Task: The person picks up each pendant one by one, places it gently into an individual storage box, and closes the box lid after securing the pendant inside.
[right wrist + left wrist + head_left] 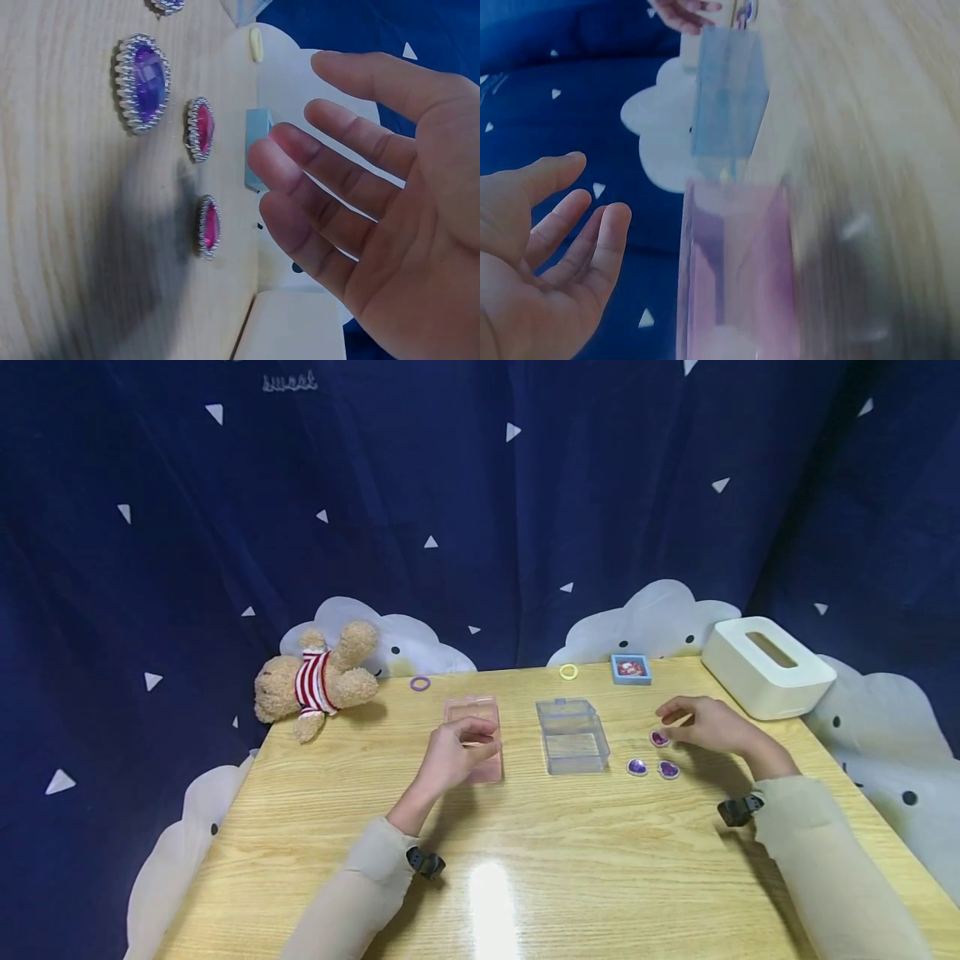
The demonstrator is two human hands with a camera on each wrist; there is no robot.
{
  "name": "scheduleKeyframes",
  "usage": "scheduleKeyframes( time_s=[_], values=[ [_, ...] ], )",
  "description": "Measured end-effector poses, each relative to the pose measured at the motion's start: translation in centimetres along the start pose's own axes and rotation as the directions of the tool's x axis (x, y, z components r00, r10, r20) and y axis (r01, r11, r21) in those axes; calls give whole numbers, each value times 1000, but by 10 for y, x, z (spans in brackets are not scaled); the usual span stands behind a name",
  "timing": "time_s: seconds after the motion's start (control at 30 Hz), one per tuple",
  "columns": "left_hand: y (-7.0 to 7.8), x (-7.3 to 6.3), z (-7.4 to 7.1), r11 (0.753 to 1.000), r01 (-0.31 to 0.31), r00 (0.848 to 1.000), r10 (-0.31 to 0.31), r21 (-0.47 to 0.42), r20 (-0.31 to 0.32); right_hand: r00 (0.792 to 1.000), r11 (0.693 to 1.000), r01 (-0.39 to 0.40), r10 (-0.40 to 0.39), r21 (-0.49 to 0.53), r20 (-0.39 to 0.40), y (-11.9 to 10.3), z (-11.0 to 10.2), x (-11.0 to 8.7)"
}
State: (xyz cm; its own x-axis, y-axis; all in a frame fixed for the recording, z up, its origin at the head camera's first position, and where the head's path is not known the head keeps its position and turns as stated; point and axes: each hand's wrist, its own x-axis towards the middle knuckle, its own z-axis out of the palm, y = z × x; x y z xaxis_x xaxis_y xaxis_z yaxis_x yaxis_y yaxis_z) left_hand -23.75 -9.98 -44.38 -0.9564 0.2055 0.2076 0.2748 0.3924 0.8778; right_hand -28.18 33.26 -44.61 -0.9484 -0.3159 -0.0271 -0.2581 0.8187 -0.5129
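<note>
My left hand [459, 755] hovers over a see-through pink box [490, 770], hiding part of it; in the left wrist view its fingers are loosely bent around nothing. To the right of that box stands a see-through bluish box [576, 766], lid up at the back. My right hand [708, 724] hangs above several silver-rimmed gems, fingers relaxed and holding nothing. Two purple gems lie in front, one left [637, 767] and one right [668, 769]. Close by the fingertips is a magenta gem [659, 739]. The right wrist view shows another pink gem [209, 227] beside a pink one [200, 129].
At the back stand a white tissue box [772, 681] and a small blue-framed picture [631, 669]. A yellow ring [568, 665] and a purple ring [420, 677] lie near the rear edge. A teddy bear [345, 689] lies at the left.
</note>
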Motion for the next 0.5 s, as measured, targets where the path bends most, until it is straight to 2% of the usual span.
scheduleKeyframes(
  time_s=[0.1,0.27,0.5],
  values=[
    [3,1,11,1000,-4,1000,4,-16,20,1000,1000,-17,17,4,8,4,4,1],
    [6,3,29,1000,-16,998,14,24,61,998,998,-55,55,18,21,7,9,2],
    [9,6,47,998,18,994,-25,62,103,997,997,-76,76,20,24,12,17,1]
  ],
)
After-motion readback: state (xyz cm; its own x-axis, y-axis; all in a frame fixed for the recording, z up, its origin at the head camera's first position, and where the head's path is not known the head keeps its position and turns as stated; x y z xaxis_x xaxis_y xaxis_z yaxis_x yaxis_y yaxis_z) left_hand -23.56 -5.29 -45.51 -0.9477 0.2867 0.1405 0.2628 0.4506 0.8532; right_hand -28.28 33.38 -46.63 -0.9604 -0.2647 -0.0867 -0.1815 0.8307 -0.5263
